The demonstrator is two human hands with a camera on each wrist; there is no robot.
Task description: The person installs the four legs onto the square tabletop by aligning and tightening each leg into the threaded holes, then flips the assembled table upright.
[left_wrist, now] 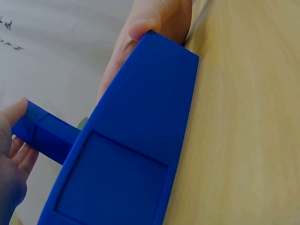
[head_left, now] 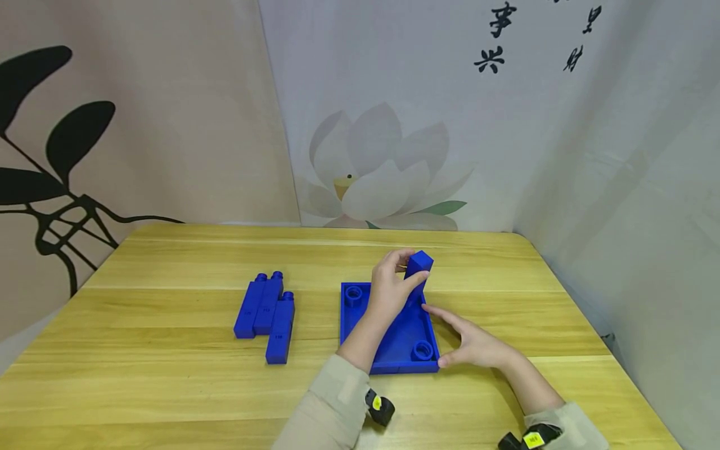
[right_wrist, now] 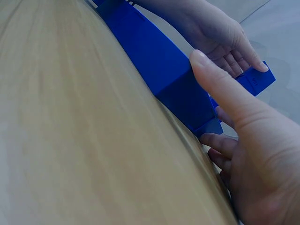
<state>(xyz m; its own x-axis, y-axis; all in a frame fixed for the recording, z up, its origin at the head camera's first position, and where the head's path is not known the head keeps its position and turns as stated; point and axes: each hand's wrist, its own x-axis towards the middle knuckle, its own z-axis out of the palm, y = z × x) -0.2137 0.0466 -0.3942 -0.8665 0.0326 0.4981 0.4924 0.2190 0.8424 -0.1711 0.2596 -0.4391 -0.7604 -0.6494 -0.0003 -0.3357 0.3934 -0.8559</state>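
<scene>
A square, shallow blue plastic tray point(head_left: 402, 337) with raised round sockets at its corners lies on the table. My left hand point(head_left: 389, 286) pinches a blue rectangular peg-ended leg point(head_left: 419, 265) near its top. That leg stands upright, slightly tilted, at the tray's far right corner, where its lower end meets the tray. On the right side, my right hand point(head_left: 475, 342) holds the tray between a thumb at the near corner and fingertips at the far corner, as the right wrist view also shows. The near left corner is hidden behind my left forearm.
Three more blue legs, a left one point(head_left: 247, 312), a middle one point(head_left: 268, 306) and a right one point(head_left: 280, 334), lie side by side left of the tray, peg ends away from me. The wooden table point(head_left: 140, 350) ends at a printed curtain point(head_left: 214, 112).
</scene>
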